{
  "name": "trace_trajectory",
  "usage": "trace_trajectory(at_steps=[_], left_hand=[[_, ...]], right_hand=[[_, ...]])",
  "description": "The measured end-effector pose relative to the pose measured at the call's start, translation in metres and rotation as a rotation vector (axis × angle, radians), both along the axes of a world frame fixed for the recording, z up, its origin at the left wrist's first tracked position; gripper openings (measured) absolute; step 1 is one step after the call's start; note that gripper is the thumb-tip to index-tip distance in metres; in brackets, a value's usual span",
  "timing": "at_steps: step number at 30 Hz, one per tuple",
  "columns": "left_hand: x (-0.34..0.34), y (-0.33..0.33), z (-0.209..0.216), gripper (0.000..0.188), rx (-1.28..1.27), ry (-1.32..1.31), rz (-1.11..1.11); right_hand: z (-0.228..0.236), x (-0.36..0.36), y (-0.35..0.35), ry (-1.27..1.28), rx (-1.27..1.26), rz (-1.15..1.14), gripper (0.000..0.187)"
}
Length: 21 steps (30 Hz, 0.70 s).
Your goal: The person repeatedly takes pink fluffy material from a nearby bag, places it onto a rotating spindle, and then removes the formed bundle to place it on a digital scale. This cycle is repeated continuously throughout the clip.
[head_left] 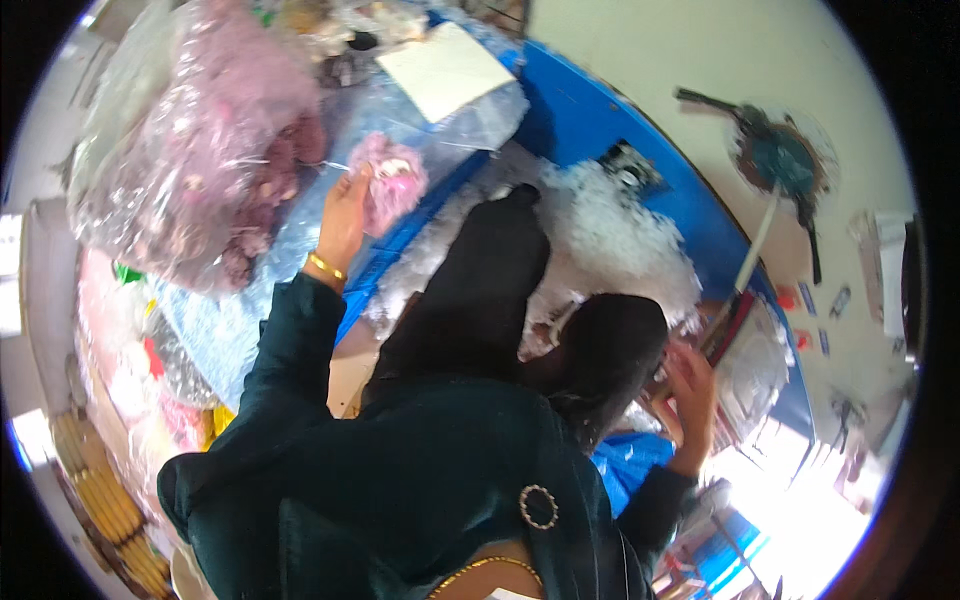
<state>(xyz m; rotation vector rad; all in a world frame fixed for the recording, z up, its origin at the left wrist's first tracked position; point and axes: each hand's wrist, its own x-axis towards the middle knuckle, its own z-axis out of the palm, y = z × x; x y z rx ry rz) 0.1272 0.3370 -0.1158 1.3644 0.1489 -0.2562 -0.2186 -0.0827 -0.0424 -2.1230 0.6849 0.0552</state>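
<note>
My left hand (345, 220) is closed on a small fluffy pink plush piece (392, 190) with a bright pink patch and a pale detail on its front. It holds the plush above the plastic-covered surface (345, 255) to the left of my legs. By my right knee, my right hand (692, 390) is low, its fingers loosely apart and seemingly holding nothing. Close to its fingertips are a dark red stick-like thing (728, 330) and a clear plastic bag (755, 375). What lies under that hand is partly hidden.
A large clear bag of pink plush pieces (200, 150) stands at the left. White stuffing (610, 235) lies around my knees, inside a blue-walled container (715, 225). A white sheet (445, 70) lies at the far side. A dark machine with arms (780, 160) stands on the right.
</note>
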Motion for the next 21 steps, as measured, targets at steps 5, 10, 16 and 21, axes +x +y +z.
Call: trace_trajectory(at_steps=[5,10,16,21], left_hand=[[-0.07,-0.107,0.041,0.024,-0.441,0.129,-0.518],[-0.101,-0.156,0.064,0.029,-0.335,0.053,-0.907],[-0.094,-0.176,0.036,0.046,-0.601,0.359,-1.271],[-0.133,-0.215,0.033,0.061,-0.704,0.039,-1.116]], right_hand=[[0.021,0.113,0.061,-0.277,0.163,0.309,0.024],[0.012,0.14,0.085,-0.436,0.826,0.078,0.033],[0.002,0.114,0.061,-0.717,1.198,-0.439,0.043],[-0.04,0.111,0.053,-1.051,0.443,-0.15,0.048]])
